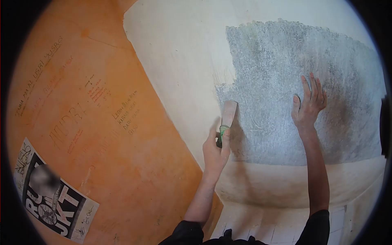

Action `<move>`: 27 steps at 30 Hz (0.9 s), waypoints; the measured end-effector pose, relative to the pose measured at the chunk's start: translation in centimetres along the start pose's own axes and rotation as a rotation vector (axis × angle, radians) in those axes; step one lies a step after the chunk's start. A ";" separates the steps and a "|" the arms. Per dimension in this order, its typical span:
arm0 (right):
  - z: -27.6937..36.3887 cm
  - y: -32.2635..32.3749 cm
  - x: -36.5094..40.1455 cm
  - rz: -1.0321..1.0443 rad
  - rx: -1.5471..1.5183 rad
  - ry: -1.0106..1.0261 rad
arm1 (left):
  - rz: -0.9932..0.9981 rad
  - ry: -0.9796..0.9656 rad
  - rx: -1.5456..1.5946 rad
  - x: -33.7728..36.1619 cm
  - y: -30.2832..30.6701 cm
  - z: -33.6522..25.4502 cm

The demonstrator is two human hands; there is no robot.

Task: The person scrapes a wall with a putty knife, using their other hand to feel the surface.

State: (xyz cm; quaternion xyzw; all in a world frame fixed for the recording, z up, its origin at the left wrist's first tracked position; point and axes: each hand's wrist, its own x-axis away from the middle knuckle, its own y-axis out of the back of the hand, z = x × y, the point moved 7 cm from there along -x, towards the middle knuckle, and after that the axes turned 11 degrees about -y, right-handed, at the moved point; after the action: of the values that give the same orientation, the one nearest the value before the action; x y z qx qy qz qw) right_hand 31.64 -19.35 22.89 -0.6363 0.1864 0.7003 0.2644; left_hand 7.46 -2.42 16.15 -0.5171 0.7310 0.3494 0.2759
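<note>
My left hand [216,153] is wrapped round the green handle of a putty knife [229,113], its wide pale blade pointing up. The blade overlaps the left border of a rough grey patch [269,81] on the white wall [183,61]. To the right, my right hand [311,104] lies against the grey patch with fingers spread and nothing in it. Dark shadows of both arms fall on the wall beside them.
An orange wall [134,171] with handwriting meets the white wall at the left. A black-and-white poster [79,208] hangs low on it. Below the patch, the white wall bends to a pale tiled surface [265,224]. Something dark [385,126] stands at the right edge.
</note>
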 end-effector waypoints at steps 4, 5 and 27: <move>0.0 -0.2 0.1 -0.013 -0.012 -0.004 | -0.094 -0.214 -0.208 1.2 -0.1 0.0; 0.0 -0.1 0.1 -0.021 -0.014 0.002 | -0.100 -0.186 -0.250 1.2 -0.2 -0.1; -0.6 -0.3 0.2 0.042 -0.099 -0.021 | -0.056 -0.078 -0.323 -3.3 1.3 -4.4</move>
State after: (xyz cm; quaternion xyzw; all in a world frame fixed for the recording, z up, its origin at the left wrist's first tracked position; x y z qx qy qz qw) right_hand 32.27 -19.39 22.63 -0.6371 0.1620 0.7208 0.2199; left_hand 7.03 -3.77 21.62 -0.5608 0.6394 0.4745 0.2269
